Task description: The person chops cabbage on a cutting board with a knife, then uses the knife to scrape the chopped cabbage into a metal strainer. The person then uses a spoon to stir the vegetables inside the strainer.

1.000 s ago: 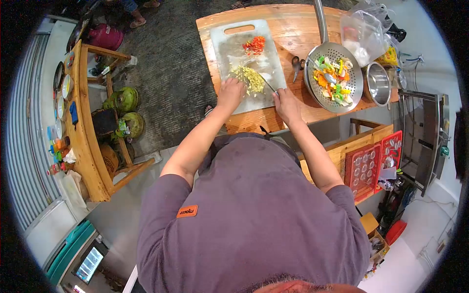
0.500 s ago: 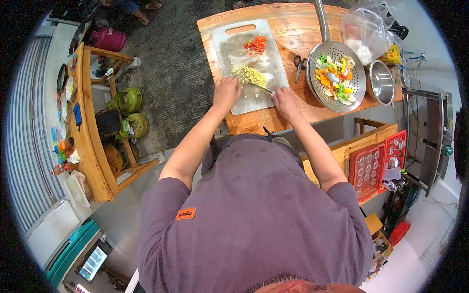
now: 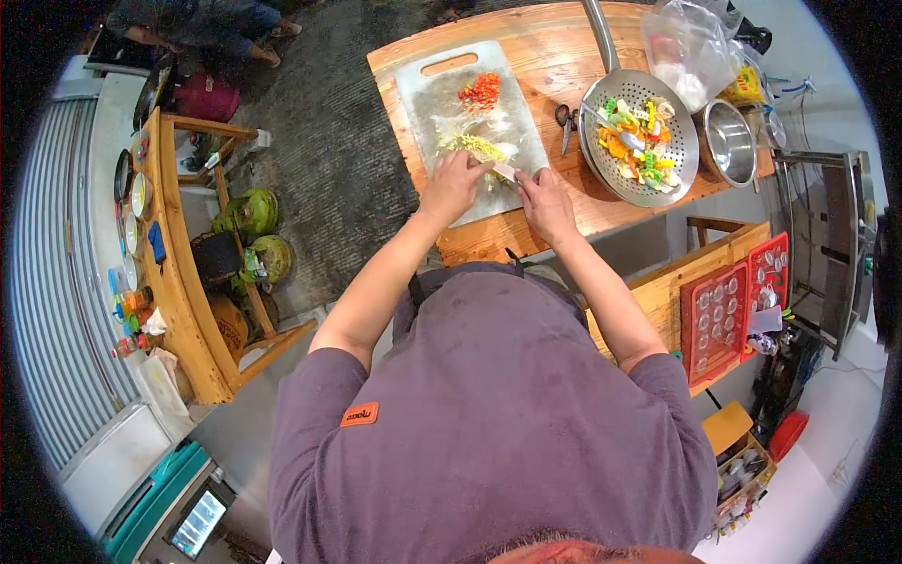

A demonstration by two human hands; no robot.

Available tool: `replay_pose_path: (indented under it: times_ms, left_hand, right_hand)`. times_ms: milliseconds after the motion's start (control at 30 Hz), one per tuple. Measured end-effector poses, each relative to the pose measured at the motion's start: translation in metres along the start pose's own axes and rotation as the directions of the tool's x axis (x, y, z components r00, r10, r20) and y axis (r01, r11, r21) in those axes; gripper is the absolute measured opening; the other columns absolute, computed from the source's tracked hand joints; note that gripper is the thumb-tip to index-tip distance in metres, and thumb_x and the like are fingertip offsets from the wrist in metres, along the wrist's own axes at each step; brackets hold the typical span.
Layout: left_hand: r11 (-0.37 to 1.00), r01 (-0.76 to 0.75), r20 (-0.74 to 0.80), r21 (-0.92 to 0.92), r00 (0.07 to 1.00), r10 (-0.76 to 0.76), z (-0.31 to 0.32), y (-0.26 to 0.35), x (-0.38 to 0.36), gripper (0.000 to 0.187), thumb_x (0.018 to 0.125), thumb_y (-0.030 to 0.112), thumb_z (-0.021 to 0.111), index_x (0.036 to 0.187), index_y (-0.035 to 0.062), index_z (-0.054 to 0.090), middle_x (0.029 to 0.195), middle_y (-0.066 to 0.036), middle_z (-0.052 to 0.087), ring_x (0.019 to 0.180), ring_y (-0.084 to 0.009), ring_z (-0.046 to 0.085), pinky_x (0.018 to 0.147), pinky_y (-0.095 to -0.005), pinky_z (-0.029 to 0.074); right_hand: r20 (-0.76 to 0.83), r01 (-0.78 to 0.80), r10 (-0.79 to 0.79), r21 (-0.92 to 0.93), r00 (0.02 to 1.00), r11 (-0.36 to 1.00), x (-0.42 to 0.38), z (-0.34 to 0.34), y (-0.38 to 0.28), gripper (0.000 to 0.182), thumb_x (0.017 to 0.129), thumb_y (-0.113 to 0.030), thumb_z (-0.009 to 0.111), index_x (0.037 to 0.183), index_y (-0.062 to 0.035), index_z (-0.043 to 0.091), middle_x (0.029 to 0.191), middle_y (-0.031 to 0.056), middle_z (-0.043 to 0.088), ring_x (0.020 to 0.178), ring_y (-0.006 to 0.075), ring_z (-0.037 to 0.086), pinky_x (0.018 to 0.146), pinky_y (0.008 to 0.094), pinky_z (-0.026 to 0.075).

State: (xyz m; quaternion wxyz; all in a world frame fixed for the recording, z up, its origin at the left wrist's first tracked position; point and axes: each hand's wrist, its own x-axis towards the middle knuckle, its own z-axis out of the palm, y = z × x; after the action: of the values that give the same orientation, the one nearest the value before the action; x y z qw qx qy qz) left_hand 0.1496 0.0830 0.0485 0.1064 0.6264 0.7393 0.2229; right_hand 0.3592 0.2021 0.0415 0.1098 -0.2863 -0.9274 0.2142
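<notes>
Both hands had drawn closer together over the near edge of the cutting board (image 3: pixel 442 89) since the earlier frame, and the knife (image 3: pixel 505 171) now lay almost flat between them. Closed around the knife's handle, the right hand (image 3: pixel 545 199) sat just right of the blade. With fingers curled, the left hand (image 3: pixel 453 183) touched the blade beside the yellow-green shreds (image 3: pixel 473 144), upper centre. Red chopped pieces (image 3: pixel 481 91) lay farther up the board; a perforated skimmer (image 3: pixel 641 138) of mixed vegetables rested to the right.

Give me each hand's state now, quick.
Left hand: fingers bent, resting on chopped yellow-green bits.
Right hand: closed on knife.
</notes>
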Motion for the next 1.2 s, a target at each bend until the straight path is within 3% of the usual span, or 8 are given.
replay_pose_path:
  times_ms: [133,533,733,900,1033,1100,1133,1200]
  left_hand:
    - [0.992,-0.092,0.033,0.087,0.995,0.090,0.005,0.003,0.005,0.046,0.088,0.008,0.067,0.131,0.0216,0.073,0.107,-0.009,0.060,0.109,-0.0289,0.058,0.097,-0.0432,0.047]
    - [0.983,0.001,-0.020,0.183,1.000,0.002,0.005,-0.003,0.021,0.046,0.089,0.008,0.061,0.131,0.0217,0.073,0.109,-0.010,0.060,0.113,-0.0298,0.056,0.097,-0.0442,0.044]
    - [0.980,-0.162,0.097,0.118,0.984,0.151,0.021,0.012,0.020,0.047,0.088,0.008,0.060,0.130,0.0230,0.074,0.109,-0.011,0.059,0.113,-0.0299,0.056,0.097,-0.0444,0.044]
    - [0.960,-0.006,0.050,0.280,0.999,-0.008,0.015,-0.011,0.021,0.047,0.089,0.009,0.061,0.132,0.0211,0.073,0.109,-0.010,0.059,0.113,-0.0291,0.056,0.098,-0.0438,0.044]
    - [0.973,0.053,-0.050,0.226,0.998,-0.043,0.013,-0.011,0.017,0.049,0.085,0.008,0.064,0.133,0.0173,0.071,0.111,-0.013,0.061,0.113,-0.0325,0.056,0.098,-0.0476,0.044]
    - [0.992,-0.001,-0.056,0.129,0.998,0.008,0.012,-0.002,0.016,0.053,0.084,0.006,0.065,0.136,0.0188,0.069,0.109,-0.013,0.060,0.109,-0.0329,0.057,0.096,-0.0476,0.045]
    - [0.992,-0.001,-0.056,0.129,0.998,0.008,0.012,0.005,0.015,0.053,0.084,0.006,0.065,0.136,0.0188,0.069,0.109,-0.013,0.060,0.109,-0.0329,0.057,0.096,-0.0476,0.045]
    - [0.990,-0.074,0.043,0.122,0.997,0.069,0.015,0.015,0.012,0.053,0.090,0.010,0.064,0.141,0.0214,0.067,0.110,-0.011,0.060,0.113,-0.0309,0.056,0.096,-0.0448,0.045]
  right_hand:
    - [0.009,0.007,-0.006,-0.010,1.000,1.000,-0.004,-0.007,-0.004,0.034,0.097,-0.016,0.066,0.131,-0.0121,0.068,0.101,0.0151,0.056,0.102,0.0347,0.058,0.087,0.0472,0.049]
    - [-0.009,-0.013,0.012,-0.028,1.000,1.000,-0.013,-0.020,0.001,0.032,0.099,-0.014,0.063,0.130,-0.0128,0.068,0.100,0.0145,0.056,0.099,0.0345,0.059,0.084,0.0473,0.050]
    - [-0.029,0.018,-0.019,-0.026,0.999,0.999,-0.009,-0.019,0.001,0.031,0.099,-0.014,0.063,0.129,-0.0109,0.068,0.100,0.0150,0.056,0.099,0.0350,0.060,0.082,0.0478,0.051]
    - [-0.044,-0.050,0.052,0.061,0.998,0.997,-0.011,-0.017,0.005,0.030,0.099,-0.016,0.065,0.126,-0.0082,0.071,0.103,0.0165,0.059,0.100,0.0362,0.062,0.084,0.0480,0.053]
    - [-0.008,-0.179,0.184,0.203,0.983,0.963,-0.017,0.000,0.015,0.030,0.100,-0.019,0.065,0.126,-0.0072,0.072,0.102,0.0188,0.064,0.096,0.0378,0.065,0.085,0.0477,0.054]
    - [-0.021,-0.221,0.264,0.487,0.964,0.845,-0.015,0.014,0.021,0.031,0.104,-0.022,0.064,0.128,-0.0046,0.071,0.093,0.0144,0.068,0.080,0.0293,0.067,0.075,0.0420,0.055]
    - [-0.020,-0.221,0.264,0.488,0.964,0.845,-0.013,0.015,0.021,0.031,0.104,-0.022,0.064,0.128,-0.0046,0.071,0.093,0.0144,0.068,0.080,0.0293,0.067,0.075,0.0420,0.055]
    - [0.441,-0.632,0.491,0.696,0.751,0.342,-0.009,0.015,0.018,0.031,0.107,-0.026,0.062,0.126,-0.0024,0.070,0.089,0.0076,0.069,0.069,0.0166,0.062,0.063,0.0333,0.053]
